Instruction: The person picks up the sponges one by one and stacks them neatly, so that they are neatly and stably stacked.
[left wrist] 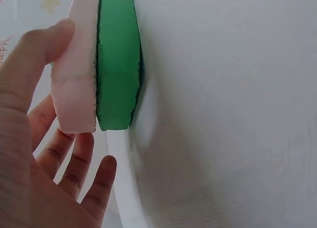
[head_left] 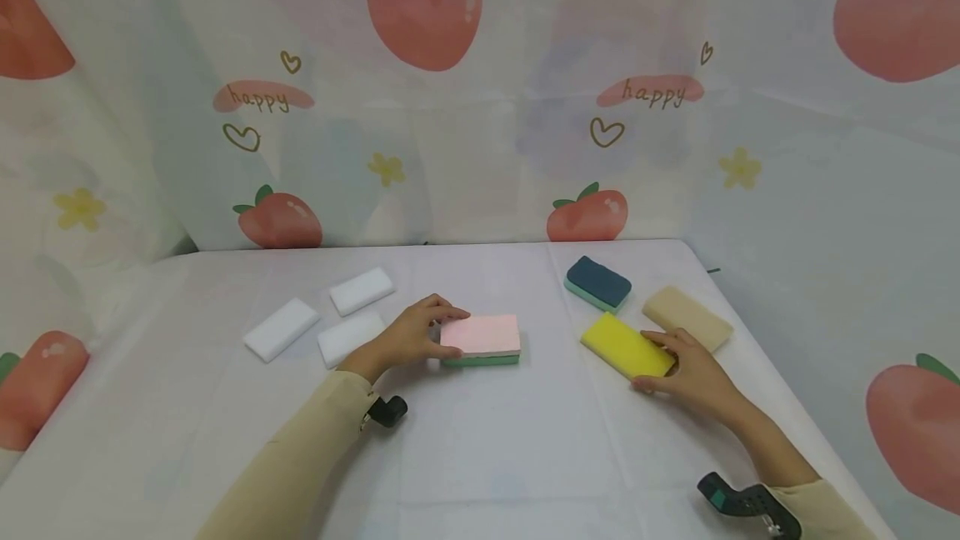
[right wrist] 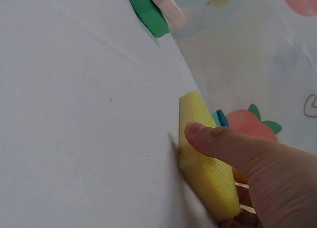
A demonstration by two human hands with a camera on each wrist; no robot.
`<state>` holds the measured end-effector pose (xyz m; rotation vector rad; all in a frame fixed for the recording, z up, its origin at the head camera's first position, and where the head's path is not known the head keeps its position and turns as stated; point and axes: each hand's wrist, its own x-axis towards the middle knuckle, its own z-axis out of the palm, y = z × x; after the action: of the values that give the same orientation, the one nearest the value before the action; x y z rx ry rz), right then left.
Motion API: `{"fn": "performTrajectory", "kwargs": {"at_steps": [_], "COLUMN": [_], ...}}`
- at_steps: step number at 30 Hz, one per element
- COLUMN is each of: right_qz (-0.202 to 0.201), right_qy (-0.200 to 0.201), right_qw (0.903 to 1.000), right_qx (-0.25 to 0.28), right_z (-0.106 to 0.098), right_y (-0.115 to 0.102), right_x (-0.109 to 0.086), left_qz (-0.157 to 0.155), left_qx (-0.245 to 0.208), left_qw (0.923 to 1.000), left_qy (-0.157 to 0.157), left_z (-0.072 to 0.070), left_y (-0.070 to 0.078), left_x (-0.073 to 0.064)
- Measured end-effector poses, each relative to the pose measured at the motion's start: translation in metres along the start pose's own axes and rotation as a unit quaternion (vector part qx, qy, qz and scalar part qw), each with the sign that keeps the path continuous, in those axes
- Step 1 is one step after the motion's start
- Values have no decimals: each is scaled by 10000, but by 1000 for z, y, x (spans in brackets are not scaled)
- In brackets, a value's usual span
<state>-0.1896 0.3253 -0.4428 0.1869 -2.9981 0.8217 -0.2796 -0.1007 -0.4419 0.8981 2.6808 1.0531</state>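
At the middle of the table, a pink sponge (head_left: 480, 334) lies stacked on a green sponge (head_left: 482, 361). My left hand (head_left: 412, 332) holds the pink one at its left end, thumb along the near edge and index finger at the far edge. In the left wrist view the thumb lies on the pink sponge (left wrist: 77, 84), and the green sponge (left wrist: 118, 64) shows beneath it. To the right, a yellow sponge (head_left: 626, 345) is pinched by my right hand (head_left: 693, 373). The right wrist view shows the thumb pressed on that sponge's near side, the other fingers partly hidden behind it.
Behind the yellow sponge sits a dark blue and teal sponge (head_left: 597, 283), with a beige sponge (head_left: 687, 317) on its right. Three white sponges (head_left: 282, 330) lie on the left of the white-covered table (head_left: 517, 457). A printed cloth (head_left: 480, 148) hangs behind.
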Motion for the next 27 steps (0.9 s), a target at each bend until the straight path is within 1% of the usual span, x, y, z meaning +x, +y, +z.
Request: {"fn": "performTrajectory", "kwargs": {"at_steps": [6, 12, 22, 27], "right_qz": [51, 1, 2, -94], "right_qy": [-91, -118, -142, -121], "right_qw": [9999, 9999, 9999, 9999], "right_qx": [79, 94, 43, 32], "right_z": [-1, -2, -3, -4], "right_y": [-1, 0, -2, -5], "right_x": [0, 0, 2, 4], "left_qz": [-11, -17, -67, -82], "left_qx": [-87, -162, -30, 34], "left_qw": [10000, 9999, 10000, 10000], "left_qy": [18, 17, -12, -42], "left_z": [1, 1, 1, 0], "left_y": [-1, 0, 0, 2], "left_x": [0, -1, 0, -1]}}
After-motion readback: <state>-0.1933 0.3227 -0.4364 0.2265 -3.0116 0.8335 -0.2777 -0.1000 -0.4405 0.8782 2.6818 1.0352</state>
